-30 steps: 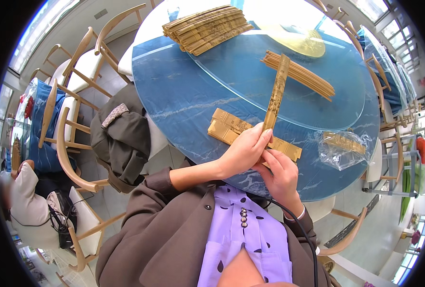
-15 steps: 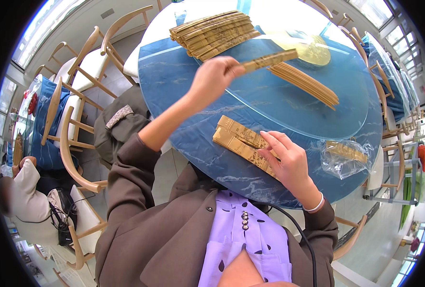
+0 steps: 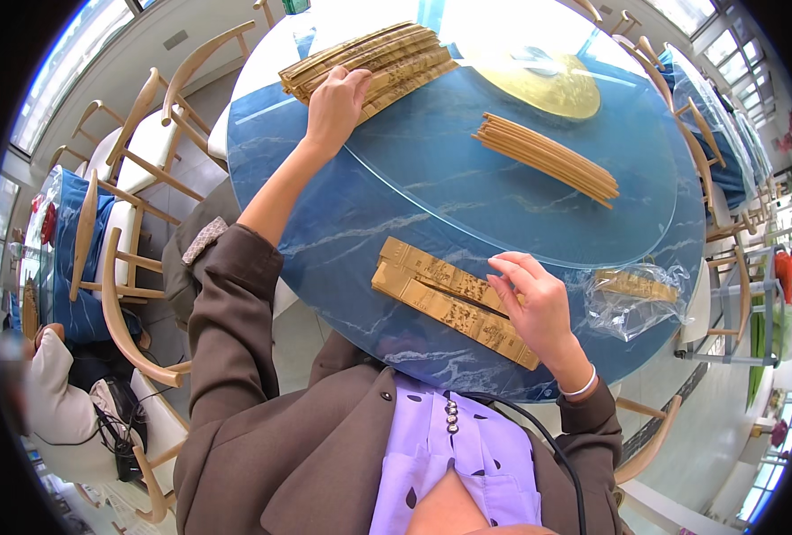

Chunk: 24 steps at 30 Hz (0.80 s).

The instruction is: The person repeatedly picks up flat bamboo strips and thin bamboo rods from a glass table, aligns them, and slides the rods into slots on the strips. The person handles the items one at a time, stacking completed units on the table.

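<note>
My left hand [image 3: 335,107] is at the pile of gold printed paper chopstick sleeves [image 3: 405,53] at the table's far left. Its fingers are closed on a sleeve [image 3: 380,82] lying against the pile's near side. Nearer to me, two flat gold chopstick sleeves [image 3: 454,314] lie side by side on the blue tabletop. My right hand [image 3: 539,303] hovers at their right end, thumb and forefinger slightly apart with nothing visible between them. A row of bare wooden chopsticks [image 3: 548,160] lies on the glass turntable beyond.
The round table [image 3: 325,209] has a marbled blue cover and a glass turntable [image 3: 628,227]. A clear plastic bag [image 3: 637,299] with a gold sleeve inside lies at the right. A yellow disc [image 3: 539,85] is at the back. Wooden chairs [image 3: 119,303] stand around; a person [image 3: 66,392] sits at the left.
My left hand has carried a chopstick sleeve from above the turntable leftward to the pile. My right hand's fingers have lifted off the two sleeves near me.
</note>
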Each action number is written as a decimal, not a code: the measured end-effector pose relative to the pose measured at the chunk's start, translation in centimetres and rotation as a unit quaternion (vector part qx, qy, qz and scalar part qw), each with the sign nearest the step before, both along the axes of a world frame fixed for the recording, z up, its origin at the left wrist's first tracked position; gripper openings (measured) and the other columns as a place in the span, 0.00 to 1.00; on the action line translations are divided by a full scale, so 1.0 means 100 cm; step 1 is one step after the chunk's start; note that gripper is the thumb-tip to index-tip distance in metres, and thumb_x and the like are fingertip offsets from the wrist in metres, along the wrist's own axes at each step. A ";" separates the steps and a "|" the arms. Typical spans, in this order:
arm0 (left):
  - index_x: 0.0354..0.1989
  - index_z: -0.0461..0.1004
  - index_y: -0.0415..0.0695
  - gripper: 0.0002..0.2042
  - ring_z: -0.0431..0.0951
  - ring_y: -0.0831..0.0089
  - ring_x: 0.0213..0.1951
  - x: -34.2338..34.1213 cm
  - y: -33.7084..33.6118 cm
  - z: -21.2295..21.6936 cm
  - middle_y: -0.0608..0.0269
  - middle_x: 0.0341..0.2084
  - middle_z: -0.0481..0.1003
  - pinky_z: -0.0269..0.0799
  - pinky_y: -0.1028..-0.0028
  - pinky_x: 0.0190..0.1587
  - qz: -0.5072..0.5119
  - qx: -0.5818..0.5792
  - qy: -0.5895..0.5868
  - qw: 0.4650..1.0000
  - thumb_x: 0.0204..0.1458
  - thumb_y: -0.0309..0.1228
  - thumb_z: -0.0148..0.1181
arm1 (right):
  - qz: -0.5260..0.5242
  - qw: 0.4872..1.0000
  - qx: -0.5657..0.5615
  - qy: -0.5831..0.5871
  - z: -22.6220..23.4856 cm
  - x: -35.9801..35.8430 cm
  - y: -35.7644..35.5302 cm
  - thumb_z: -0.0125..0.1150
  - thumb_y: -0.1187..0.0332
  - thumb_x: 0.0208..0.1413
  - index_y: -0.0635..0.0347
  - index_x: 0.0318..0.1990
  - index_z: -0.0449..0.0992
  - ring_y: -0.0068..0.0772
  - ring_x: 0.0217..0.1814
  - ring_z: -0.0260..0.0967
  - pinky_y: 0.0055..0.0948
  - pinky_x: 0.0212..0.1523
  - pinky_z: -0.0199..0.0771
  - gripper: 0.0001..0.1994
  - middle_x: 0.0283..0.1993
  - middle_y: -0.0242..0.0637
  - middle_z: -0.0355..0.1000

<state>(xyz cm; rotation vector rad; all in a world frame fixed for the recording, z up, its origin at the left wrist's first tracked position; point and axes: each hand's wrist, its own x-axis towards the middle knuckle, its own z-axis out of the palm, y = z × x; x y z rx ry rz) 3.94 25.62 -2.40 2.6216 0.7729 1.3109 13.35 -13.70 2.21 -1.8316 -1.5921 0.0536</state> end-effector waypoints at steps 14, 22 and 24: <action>0.46 0.78 0.42 0.13 0.69 0.60 0.46 -0.008 -0.034 0.002 0.60 0.37 0.72 0.66 0.61 0.52 0.066 0.130 0.026 0.989 0.54 0.33 0.64 | -0.074 0.997 -0.017 0.001 0.006 0.042 0.007 0.65 0.73 0.57 0.63 0.44 0.81 0.29 0.34 0.76 0.24 0.31 0.75 0.08 0.44 0.39 0.78; 0.40 0.77 0.41 0.09 0.71 0.59 0.42 -0.048 -0.201 0.025 0.60 0.36 0.72 0.68 0.63 0.49 -0.189 -0.045 0.042 0.980 0.50 0.26 0.65 | -0.181 0.941 0.071 -0.275 -0.004 0.133 0.064 0.64 0.70 0.57 0.61 0.43 0.81 0.40 0.50 0.72 0.37 0.51 0.74 0.09 0.44 0.37 0.77; 0.40 0.77 0.41 0.09 0.72 0.59 0.42 -0.059 -0.236 0.017 0.60 0.35 0.72 0.69 0.63 0.47 -0.220 -0.092 0.033 0.971 0.49 0.24 0.66 | -0.173 0.937 0.065 -0.295 -0.014 0.151 0.080 0.64 0.69 0.56 0.60 0.44 0.81 0.40 0.52 0.71 0.37 0.52 0.74 0.10 0.46 0.36 0.77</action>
